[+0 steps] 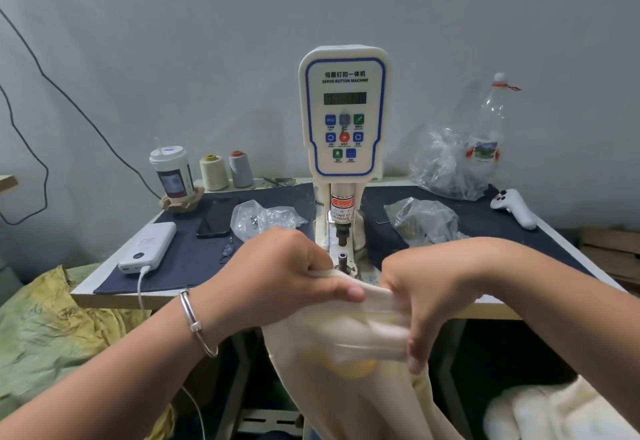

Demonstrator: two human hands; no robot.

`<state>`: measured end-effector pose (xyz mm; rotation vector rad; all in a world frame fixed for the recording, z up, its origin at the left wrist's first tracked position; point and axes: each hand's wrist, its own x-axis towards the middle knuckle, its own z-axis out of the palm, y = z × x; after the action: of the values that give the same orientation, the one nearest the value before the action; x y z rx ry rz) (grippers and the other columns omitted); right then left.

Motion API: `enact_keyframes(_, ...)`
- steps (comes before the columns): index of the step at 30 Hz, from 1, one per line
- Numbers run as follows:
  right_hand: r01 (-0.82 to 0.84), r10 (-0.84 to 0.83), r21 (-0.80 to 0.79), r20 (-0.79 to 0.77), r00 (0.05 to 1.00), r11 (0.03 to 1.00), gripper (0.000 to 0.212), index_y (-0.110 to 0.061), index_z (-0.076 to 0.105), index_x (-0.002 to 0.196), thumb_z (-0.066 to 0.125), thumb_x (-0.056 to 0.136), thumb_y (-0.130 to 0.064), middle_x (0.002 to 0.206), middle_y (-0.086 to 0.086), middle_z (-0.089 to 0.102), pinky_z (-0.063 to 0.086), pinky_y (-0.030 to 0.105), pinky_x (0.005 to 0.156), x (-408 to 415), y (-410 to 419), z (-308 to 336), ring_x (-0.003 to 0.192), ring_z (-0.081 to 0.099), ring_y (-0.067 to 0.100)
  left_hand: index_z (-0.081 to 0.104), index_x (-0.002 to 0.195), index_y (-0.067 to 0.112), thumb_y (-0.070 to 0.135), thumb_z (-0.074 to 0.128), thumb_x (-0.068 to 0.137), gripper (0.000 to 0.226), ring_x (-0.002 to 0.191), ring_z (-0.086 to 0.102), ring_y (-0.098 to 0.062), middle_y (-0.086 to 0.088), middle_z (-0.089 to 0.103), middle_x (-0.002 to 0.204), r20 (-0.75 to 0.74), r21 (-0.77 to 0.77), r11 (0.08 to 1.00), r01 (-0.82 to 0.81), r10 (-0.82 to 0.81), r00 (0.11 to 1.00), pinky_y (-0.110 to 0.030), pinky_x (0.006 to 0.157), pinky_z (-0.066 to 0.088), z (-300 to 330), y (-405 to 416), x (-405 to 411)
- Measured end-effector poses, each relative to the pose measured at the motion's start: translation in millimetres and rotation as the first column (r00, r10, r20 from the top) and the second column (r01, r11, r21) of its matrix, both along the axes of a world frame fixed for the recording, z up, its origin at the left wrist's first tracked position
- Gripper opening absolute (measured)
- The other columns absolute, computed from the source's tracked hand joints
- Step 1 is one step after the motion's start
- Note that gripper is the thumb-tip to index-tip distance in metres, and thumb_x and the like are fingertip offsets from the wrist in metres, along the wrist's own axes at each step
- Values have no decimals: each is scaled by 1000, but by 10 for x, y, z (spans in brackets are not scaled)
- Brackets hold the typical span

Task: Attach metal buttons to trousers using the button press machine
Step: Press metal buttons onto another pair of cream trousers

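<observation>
- Holding the cream trousers (pixel 349 367) right in front of the press (pixel 343 117), you've got the waistband bunched at the table's near edge, just short of the lower die (pixel 343 260), with the legs hanging off below.
- That cloth looks soft, light and floppy to me; it will sag and fold unless you keep it taut, so your best hold is along the stiffer waistband, either side of the spot for the button.
- Your left hand (pixel 287 276) is curled round the top edge of the band, thumb laid flat along it, just left of the die.
- Your right hand (pixel 426 297) is curled too, fingers tucked down into the folded cloth, gripping it just right of the die.
- No button visible in either hand; the nearest look to be in the plastic bag (pixel 263 219) left of the press.
</observation>
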<state>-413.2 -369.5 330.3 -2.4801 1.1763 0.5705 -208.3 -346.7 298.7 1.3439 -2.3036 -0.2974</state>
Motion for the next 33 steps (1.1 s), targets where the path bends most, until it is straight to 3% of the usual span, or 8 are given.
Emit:
enact_keyframes(3,2,-1,41,-11,1000,999,44,-12,56,59,88,59,-42,49,-7,44,28,21,38,-156,14,-109,42,38,8,42,59,4,86,59,55,84,48,21,-12,3,22,49,-23,30,999,-18,19,1000,-26,44,14,83,-38,102)
enact_keyframes(5,24,-122,323,289,950,946,18,-17,65,62,82,64,-14,55,-10,54,37,16,48,-304,22,-170,49,49,6,39,53,2,83,67,56,86,49,22,-12,1,24,52,-145,126,992,21,-2,989,-26,45,15,127,-75,220)
enact_keyframes(8,-93,-483,661,629,609,744,28,-13,72,66,56,59,9,66,1,67,50,21,56,-430,-60,-179,59,63,14,58,54,2,79,80,43,81,45,40,-11,1,44,49,-318,342,931,128,-14,948,-19,43,26,124,-164,255)
enact_keyframes(14,107,-698,691,696,164,715,33,-6,60,64,37,76,15,61,10,52,42,23,43,-412,-421,-246,47,53,16,73,98,4,18,88,60,43,85,71,-18,-9,75,95,-372,729,562,391,-156,915,-26,76,57,-262,-257,105)
enact_keyframes(17,87,-733,732,653,191,675,24,-2,62,80,45,65,5,72,14,58,47,26,50,-465,-531,-343,59,58,22,72,107,4,5,74,61,45,89,68,-24,-14,70,102,-642,674,558,484,117,758,-31,76,56,-628,-264,124)
enact_keyframes(19,108,-696,729,583,419,676,36,-2,65,98,60,61,-1,88,11,70,56,32,65,-583,-604,-409,80,68,23,68,116,-1,4,67,62,54,90,67,-28,-22,67,108,-762,625,547,558,272,587,-33,76,56,-784,-284,222)
enact_keyframes(23,134,-300,490,278,912,861,35,-16,72,97,84,65,-25,98,1,75,57,29,79,-631,-703,-620,94,71,19,65,123,-1,15,73,73,54,105,59,-37,-35,57,129,-743,653,566,503,352,569,-41,92,48,-975,-313,269)
enact_keyframes(33,80,-886,912,366,286,403,33,1,71,104,75,78,-19,107,20,70,58,38,80,-364,-1135,-1219,91,71,27,62,124,-6,27,84,73,65,101,66,-32,-28,62,120,-712,702,470,535,470,521,-39,91,54,-1194,-553,256)
